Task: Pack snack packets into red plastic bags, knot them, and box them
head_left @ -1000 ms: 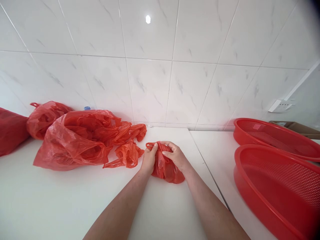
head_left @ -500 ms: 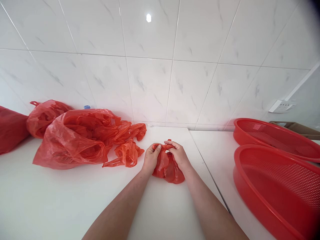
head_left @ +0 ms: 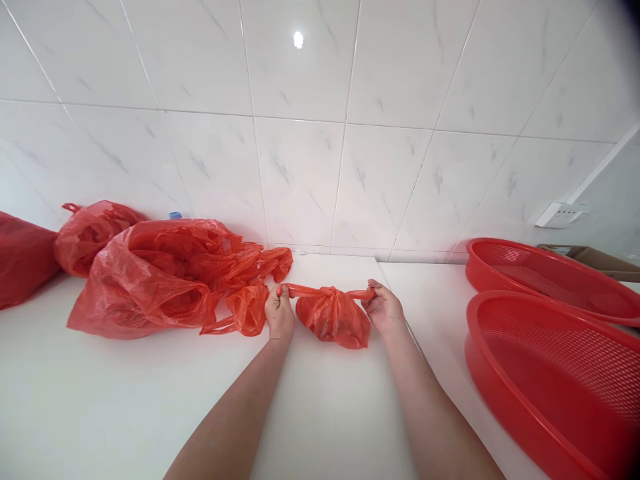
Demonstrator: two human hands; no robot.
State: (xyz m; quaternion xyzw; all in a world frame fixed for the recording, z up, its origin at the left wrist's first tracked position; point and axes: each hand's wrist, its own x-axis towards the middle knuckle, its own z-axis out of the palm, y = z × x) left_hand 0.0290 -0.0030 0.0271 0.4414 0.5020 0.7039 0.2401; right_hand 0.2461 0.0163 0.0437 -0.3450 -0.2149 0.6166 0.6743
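A small red plastic bag (head_left: pixel 334 321) is in front of me, its top gathered into a knot and its body bulging below. My left hand (head_left: pixel 280 315) is closed on one handle of the bag, and my right hand (head_left: pixel 384 308) pinches the other. Both handles are stretched out sideways, nearly level, from the knot. What the bag contains is hidden by the plastic. Just left of my left hand lies a crumpled loose red bag (head_left: pixel 249 310).
A heap of red plastic bags (head_left: pixel 150 280) covers the white table's (head_left: pixel 125 393) back left, with a blue cap (head_left: pixel 175 215) behind. Two red baskets (head_left: pixel 550 373) stand at the right, near a brown tray (head_left: pixel 595 261). A tiled wall (head_left: pixel 300 180) with a socket (head_left: pixel 563 215) bounds the back.
My hands have moved apart, left and right, drawing the bag's handles taut. The loop at the top has tightened into a knot, and the bag's body has risen slightly.
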